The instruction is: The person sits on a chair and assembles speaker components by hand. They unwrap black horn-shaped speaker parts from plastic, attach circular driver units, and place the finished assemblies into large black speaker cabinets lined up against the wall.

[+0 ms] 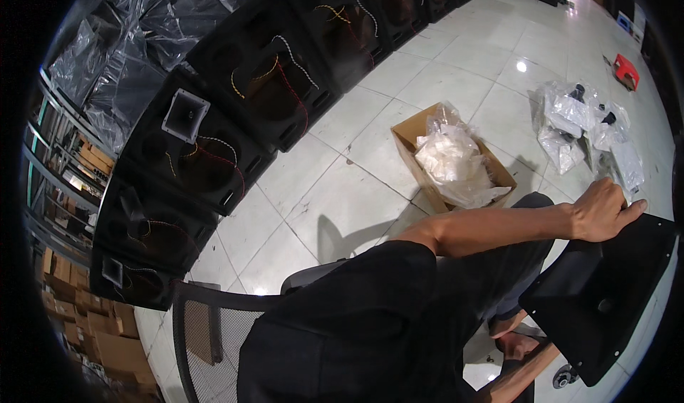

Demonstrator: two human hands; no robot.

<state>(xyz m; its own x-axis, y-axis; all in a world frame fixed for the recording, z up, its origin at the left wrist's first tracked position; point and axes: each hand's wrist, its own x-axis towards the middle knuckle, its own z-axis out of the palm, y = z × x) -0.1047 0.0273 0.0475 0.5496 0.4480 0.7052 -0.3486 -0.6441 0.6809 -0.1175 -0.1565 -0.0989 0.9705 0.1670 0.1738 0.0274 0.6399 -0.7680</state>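
My left hand [605,210] is closed over the upper edge of a black speaker horn [604,306], its thumb lying along the rim. The horn is a flared rectangular piece with a wide flange and small screw holes near the corners. It hangs tilted in front of my knees. My right forearm [529,376] comes in lower down and passes behind the horn, which hides my right hand. Below the horn, a small round black part [566,376] shows near the floor; its kind is unclear.
An open cardboard box [410,146] of clear plastic wrapping stands on the tiled floor. Bagged parts [570,118] and a red object [625,72] lie farther right. Black speaker cabinets [249,82] with loose wires line the left; a pale horn [186,116] rests on one. A mesh chair back [214,332] stands behind me.
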